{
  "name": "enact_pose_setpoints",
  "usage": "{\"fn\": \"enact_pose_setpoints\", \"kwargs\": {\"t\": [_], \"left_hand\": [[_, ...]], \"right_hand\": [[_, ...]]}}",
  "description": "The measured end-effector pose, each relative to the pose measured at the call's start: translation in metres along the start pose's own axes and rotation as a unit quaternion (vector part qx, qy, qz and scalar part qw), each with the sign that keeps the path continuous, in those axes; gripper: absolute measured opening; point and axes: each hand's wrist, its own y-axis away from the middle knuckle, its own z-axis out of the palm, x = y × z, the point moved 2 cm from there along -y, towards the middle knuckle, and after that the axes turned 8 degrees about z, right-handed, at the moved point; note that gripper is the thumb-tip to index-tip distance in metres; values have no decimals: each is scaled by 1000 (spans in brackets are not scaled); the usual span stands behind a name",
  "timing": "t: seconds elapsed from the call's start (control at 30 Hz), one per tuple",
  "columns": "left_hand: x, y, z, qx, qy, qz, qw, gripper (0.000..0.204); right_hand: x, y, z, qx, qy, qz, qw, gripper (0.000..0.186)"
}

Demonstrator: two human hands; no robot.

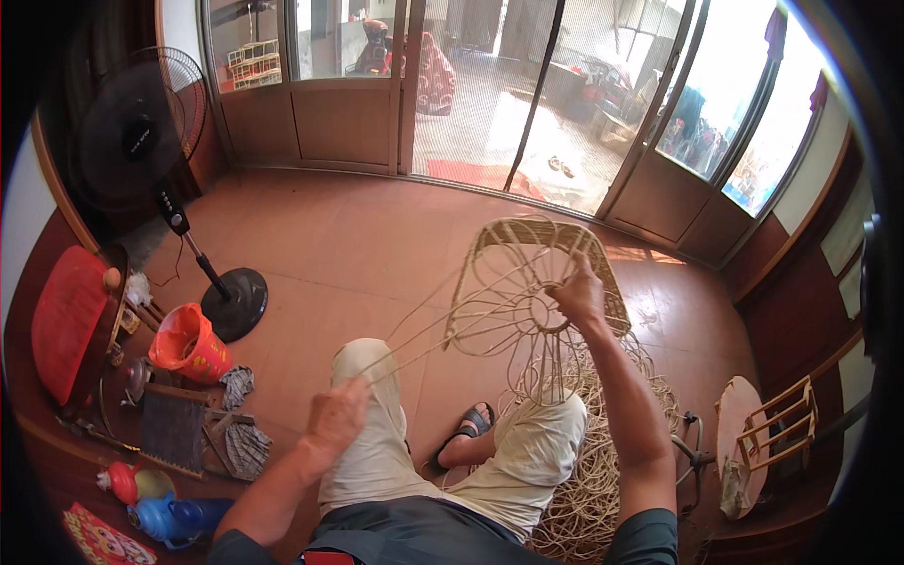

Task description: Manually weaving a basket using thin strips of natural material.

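Observation:
A half-woven basket frame (pixel 615 299) of wire loops, partly wrapped in tan cord, is held up in front of my right knee. My right hand (pixel 578 290) is closed on it beside its central ring. My left hand (pixel 337 415) is a closed fist over my left thigh, gripping tan cord (pixel 424 347). The cord runs taut from that fist up to the basket frame. A large heap of loose tan cord (pixel 589 480) lies on the floor under and beside my right leg.
At the left stand a black floor fan (pixel 234 303), a red bucket (pixel 191 341), a folding stool (pixel 172 429) and a blue jug (pixel 177 520). To the right is a round-topped stool (pixel 739 443) with a small wooden rack (pixel 783 424). Glass doors (pixel 527 104) close off the far side.

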Motion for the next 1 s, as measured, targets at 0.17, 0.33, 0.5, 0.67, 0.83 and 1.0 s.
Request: {"fn": "enact_pose_setpoints", "kwargs": {"t": [0.17, 0.33, 0.5, 0.67, 0.83, 1.0], "left_hand": [[-149, 74, -22, 13, -139, -74, 987, 41], [-278, 166, -57, 24, 103, -311, 945, 61], [-267, 155, -89, 144, 361, -445, 807, 36], [-379, 205, -140, 304, 332, -420, 788, 29], [-416, 241, -173, 466, 35, -567, 678, 30], [-365, 144, -142, 190, 193, -334, 903, 29]], "right_hand": [[62, -6, 9, 76, -16, 34, 996, 95], [101, -13, 15, 101, -62, 102, 988, 92], [93, -4, 7, 84, -91, 147, 981, 91], [96, 0, 16, 150, -81, 121, 978, 92], [103, 2, 32, 139, -107, 169, 970, 93], [95, 14, 41, 203, -143, 93, 964, 104]]}}
